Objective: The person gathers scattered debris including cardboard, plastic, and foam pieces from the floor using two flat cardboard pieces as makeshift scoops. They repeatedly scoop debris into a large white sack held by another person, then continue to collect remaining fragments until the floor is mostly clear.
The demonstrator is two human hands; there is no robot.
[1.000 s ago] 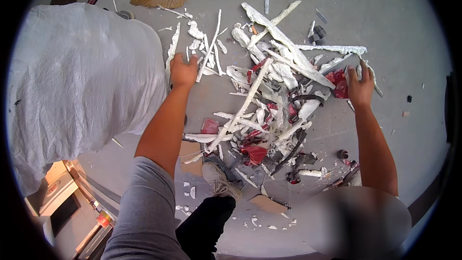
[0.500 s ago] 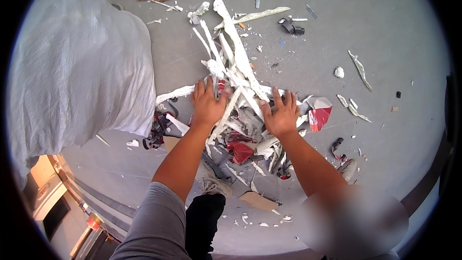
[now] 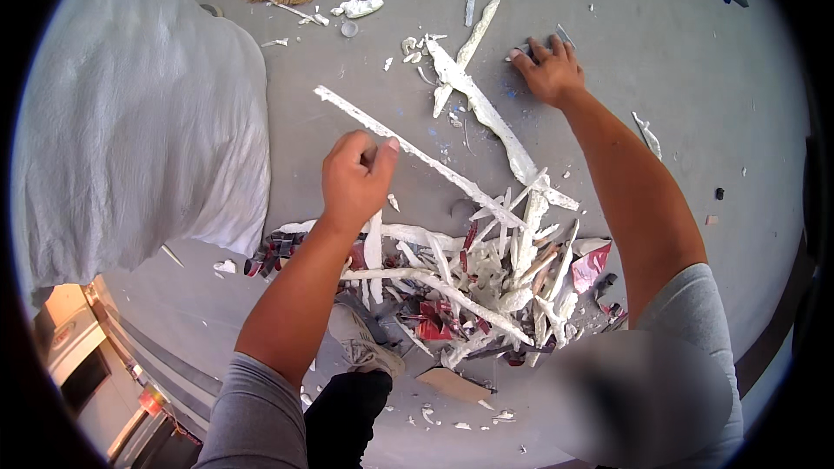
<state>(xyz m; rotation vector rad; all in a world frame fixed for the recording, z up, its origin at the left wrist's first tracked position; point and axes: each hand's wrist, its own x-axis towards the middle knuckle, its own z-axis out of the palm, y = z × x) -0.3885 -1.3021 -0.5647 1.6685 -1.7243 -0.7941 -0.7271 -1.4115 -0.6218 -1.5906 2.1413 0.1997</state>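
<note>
- Head view: the left forearm reaches far and slightly right from the near edge, ending in the left hand, back upward, left of the scene's centre.
- Its fingers are curled in, the thumb tip by a long white foam strip; whether they are clamped on it I cannot tell.
- That strip slants from beyond the left hand, near and rightward, to the debris heap.
- The right arm stretches farther out, bending left, and the right hand is palm down on the far right floor.
- Its fingers are bent and spread apart around a dark fragment; I cannot tell whether they grip it.
- A thick white foam piece lies between the hands, its near end at the heap.
- A bulging white sack stands at the left; its contents are hidden.
- The heap mixes white foam strips with red scraps.
</note>
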